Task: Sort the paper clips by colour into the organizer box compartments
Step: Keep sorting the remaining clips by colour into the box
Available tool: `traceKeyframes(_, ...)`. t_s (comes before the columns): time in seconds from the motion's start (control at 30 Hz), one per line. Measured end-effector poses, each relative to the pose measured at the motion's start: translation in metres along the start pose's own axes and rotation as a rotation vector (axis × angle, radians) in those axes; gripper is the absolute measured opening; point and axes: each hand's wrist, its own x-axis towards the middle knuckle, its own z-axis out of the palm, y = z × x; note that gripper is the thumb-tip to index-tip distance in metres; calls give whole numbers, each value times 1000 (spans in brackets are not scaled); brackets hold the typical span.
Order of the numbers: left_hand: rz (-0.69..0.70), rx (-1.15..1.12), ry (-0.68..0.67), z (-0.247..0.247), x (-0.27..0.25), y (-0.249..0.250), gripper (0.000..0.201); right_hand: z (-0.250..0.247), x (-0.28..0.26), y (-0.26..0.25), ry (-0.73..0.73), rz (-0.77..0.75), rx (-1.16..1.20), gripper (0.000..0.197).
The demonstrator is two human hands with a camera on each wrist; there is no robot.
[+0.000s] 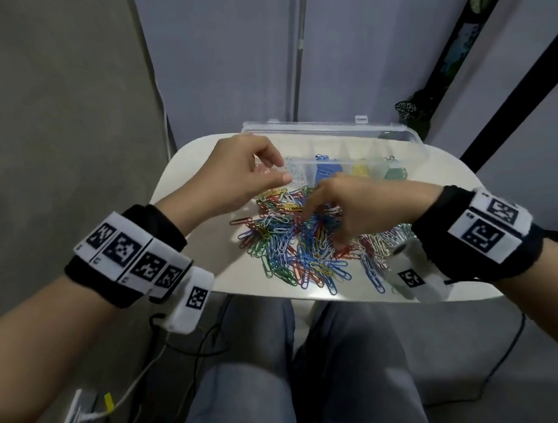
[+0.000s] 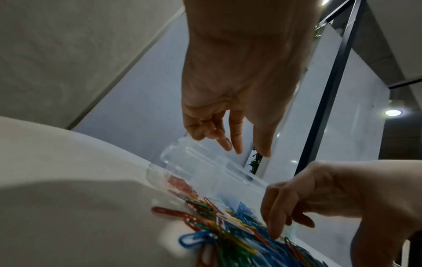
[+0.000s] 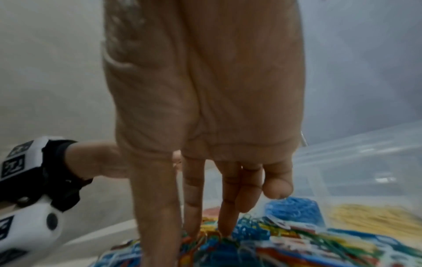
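A heap of mixed paper clips (image 1: 303, 243) in red, blue, green, yellow and white lies on the small white tabletop (image 1: 203, 229), just in front of the clear organizer box (image 1: 334, 157), whose lid stands open at the back. The compartments already hold sorted lots: red at the left end, then white, blue, yellow and green towards the right. The right hand (image 1: 363, 209) is down on the heap with its fingers (image 3: 226, 213) reaching nearly straight into the clips, tips touching them; I cannot make out a clip actually caught between them. The left hand (image 1: 236, 178) hovers over the left end of the box with thumb and forefinger drawn close together, the other fingers loosely curled, and from the left wrist view the tips look bare, so it seems to have nothing in it. The step in hand looks like picking the next clip. To do it well, I would single out one colour at the edge of the heap, where the clips lie loose, pinch one by its rounded end and lift slowly, since clips hook into each other and a chain of wrong colours could ride along into a compartment.
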Motion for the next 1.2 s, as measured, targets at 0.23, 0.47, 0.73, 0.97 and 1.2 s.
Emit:
traceKeyframes(0.23, -12, -33, -70, 9, -5, 5, 21, 10, 4, 6, 190, 1, -43, 21)
traceKeyframes(0.47, -54, -73, -130, 13, -4, 9, 20, -2, 7, 21, 373, 157, 448, 12)
traceKeyframes(0.73, -115, -227, -190, 29, -1, 13, 21, -5, 2, 22, 313, 224, 1119, 7)
traceKeyframes(0.97, -119, -351, -142, 34, 3, 17, 6, -3, 4, 17, 298, 202, 1146, 8)
traceKeyframes(1.2, -152, -308, 1, 10, 9, 4, 4, -1, 2, 22, 385, 225, 1040, 13)
